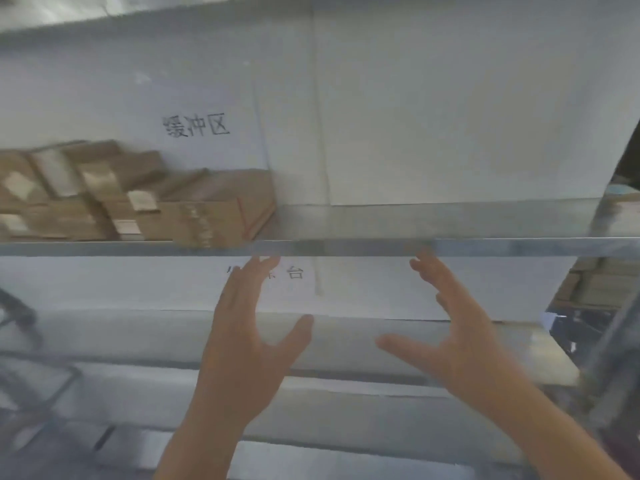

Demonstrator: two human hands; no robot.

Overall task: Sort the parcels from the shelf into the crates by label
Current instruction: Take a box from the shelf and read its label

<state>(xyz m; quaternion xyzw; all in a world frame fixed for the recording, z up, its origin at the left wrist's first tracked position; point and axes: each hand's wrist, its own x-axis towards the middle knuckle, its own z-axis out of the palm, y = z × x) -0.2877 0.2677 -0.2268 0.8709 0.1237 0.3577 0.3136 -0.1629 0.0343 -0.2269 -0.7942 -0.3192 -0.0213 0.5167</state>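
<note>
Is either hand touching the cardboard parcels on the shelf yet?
Apart. The head view shows both hands, left and right, open and empty below the shelf edge; parcels sit upper left.

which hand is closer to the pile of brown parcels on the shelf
Left. The left hand is raised just below the shelf edge, right of the brown parcels; the right hand is farther right. Both are open and empty.

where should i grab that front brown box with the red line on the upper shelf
Take the brown box by its two short ends, one hand each side, coming from the front. It sits at the shelf edge with its right end free; its left end is crowded by other parcels, so slide it right first.
</note>
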